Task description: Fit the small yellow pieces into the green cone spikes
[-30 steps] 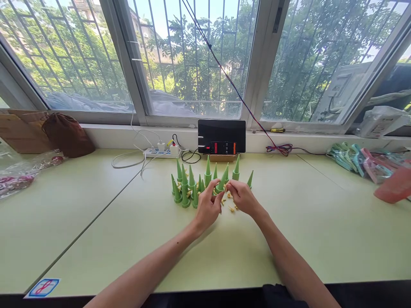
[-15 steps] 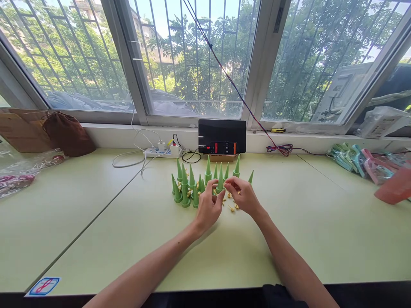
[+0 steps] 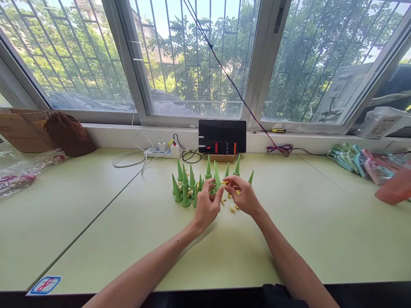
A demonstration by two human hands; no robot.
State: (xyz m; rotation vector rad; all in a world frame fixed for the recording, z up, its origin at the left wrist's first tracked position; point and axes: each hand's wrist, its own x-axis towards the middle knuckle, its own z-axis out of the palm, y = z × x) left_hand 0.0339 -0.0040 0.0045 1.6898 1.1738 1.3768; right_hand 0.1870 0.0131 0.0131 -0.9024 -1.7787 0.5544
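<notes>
Windows: panes (image 3: 192,98) span the back in grey metal frames (image 3: 123,55)
Outside: dark bars (image 3: 173,47), leafy trees (image 3: 298,81), part of a pale building (image 3: 157,53) – bright sky (image 3: 160,15) above
Wall: low white strip (image 3: 112,139) with a ledge beneath the windows
Table: pale green top (image 3: 122,239) – dark seam (image 3: 86,224) running diagonally at left
Light: daylight from the windows, soft sheen on the tabletop

The cones (image 3: 185,194) look like matt green plastic, the worktop (image 3: 122,239) smooth with a soft sheen, the drawstring bag (image 3: 71,134) brown cloth.
</notes>
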